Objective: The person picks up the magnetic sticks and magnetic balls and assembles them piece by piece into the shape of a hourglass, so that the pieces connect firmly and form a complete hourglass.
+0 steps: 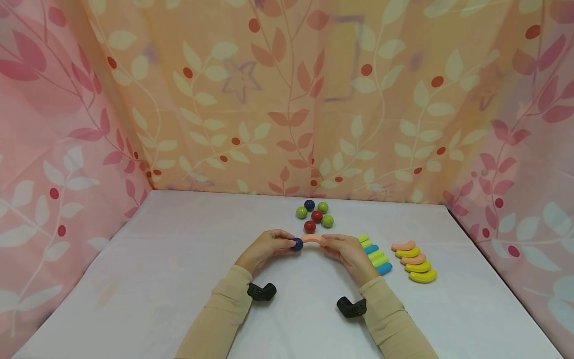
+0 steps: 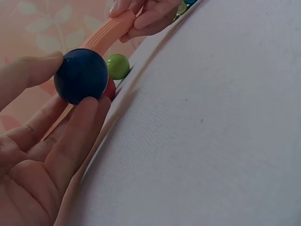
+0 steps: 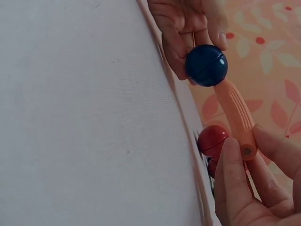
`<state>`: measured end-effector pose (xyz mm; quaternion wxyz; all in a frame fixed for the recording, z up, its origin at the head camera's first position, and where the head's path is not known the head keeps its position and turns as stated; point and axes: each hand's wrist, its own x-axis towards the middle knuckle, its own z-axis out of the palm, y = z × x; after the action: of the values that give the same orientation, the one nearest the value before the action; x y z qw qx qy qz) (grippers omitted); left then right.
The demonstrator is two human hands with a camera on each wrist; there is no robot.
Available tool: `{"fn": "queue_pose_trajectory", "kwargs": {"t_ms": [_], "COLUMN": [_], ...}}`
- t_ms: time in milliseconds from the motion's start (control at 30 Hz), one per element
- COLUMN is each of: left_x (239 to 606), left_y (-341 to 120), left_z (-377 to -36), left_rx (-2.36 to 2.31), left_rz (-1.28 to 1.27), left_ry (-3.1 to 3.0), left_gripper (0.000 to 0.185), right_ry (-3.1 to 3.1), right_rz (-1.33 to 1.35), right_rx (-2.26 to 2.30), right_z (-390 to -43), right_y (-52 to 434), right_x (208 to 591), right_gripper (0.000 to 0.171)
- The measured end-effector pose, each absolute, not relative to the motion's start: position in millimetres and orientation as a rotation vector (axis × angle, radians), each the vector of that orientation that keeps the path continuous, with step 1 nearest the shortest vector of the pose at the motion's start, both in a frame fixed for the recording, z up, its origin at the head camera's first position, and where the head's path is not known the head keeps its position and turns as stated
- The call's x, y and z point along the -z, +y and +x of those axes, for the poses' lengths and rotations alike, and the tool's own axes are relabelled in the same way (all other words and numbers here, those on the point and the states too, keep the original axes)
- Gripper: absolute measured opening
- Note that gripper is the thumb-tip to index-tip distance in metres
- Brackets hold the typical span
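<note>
My left hand (image 1: 270,248) pinches a dark blue ball (image 2: 81,76) between thumb and fingertips. Opposite it, my right hand (image 1: 347,250) pinches a curved, ridged orange stick (image 3: 236,113) near one end, where a small round grey spot (image 3: 247,151) shows. The stick's far end meets the blue ball in the right wrist view. Both pieces are held up over the white table, just in front of a loose group of balls. A red ball (image 3: 213,140) of that group appears behind the right fingertips, and a green ball (image 2: 117,66) shows behind the stick in the left wrist view.
Red, green and dark blue balls (image 1: 317,216) lie together beyond the hands on the white table (image 1: 157,279). Right of the right hand is a row of green and blue sticks (image 1: 376,257), then a row of curved yellow and orange pieces (image 1: 420,267). Patterned curtains (image 1: 287,99) surround the table.
</note>
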<state>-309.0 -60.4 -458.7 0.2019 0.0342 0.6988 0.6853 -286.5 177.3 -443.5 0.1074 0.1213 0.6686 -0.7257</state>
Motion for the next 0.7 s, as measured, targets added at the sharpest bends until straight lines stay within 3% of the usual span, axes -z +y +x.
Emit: {"fn": "queue_pose_trajectory", "kwargs": {"t_ms": [333, 700], "left_x": [460.2, 459.3], "left_y": [-61.1, -58.8], "left_z": [-310.5, -307.6], "left_rx": [-1.897, -1.8], "left_rz": [0.079, 0.171], "left_ry": [1.972, 2.038], "left_gripper": [0.027, 0.037], "right_ry": [1.938, 1.989], "right_rz": [0.337, 0.307], "right_rx": [2.195, 2.099], "right_z": [-284.6, -284.8], "right_y": [176.9, 173.7], "right_x": [443.8, 445.9], "right_gripper": [0.039, 0.035]}}
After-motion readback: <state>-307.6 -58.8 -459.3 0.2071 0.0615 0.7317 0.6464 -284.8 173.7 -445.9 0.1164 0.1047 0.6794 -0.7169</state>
